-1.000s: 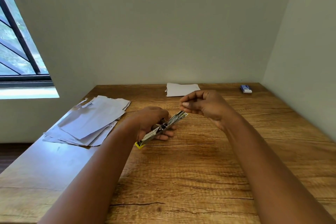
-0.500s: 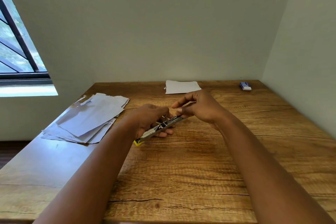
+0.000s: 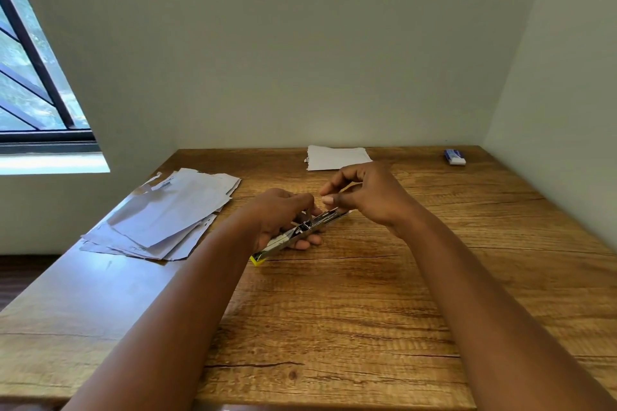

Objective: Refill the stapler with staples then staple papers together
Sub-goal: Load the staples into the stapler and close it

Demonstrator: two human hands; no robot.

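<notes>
1. Stapler (image 3: 300,233): it lies slanted near the middle of the wooden table (image 3: 367,310), its yellow-tipped end nearer and to the left, its metal channel running up to the far right.
2. Its top side is open, so the silver track and a small dark part inside show (whether staples sit in the track is too small to tell).
3. Left hand (image 3: 283,213) is wrapped around the stapler's middle, fingers curled underneath with their tips showing on the near side, thumb over the top.
4. Right hand (image 3: 367,197) hangs just above the stapler's far end, thumb and forefinger pinched close together and the other fingers bent; what it pinches, if anything, cannot be made out.
5. Both forearms reach in from the near edge of the table, the stapler held low over the wood between them.
6. A loose stack of papers (image 3: 170,213) is spread on the left side of the table, apart from the hands.
7. One more white sheet (image 3: 337,157) lies at the far edge, just behind the right hand.
8. A small blue-and-white box (image 3: 454,157) sits in the far right corner, well apart from everything else.
9. A window (image 3: 30,93) shows at the left, beyond the table.
</notes>
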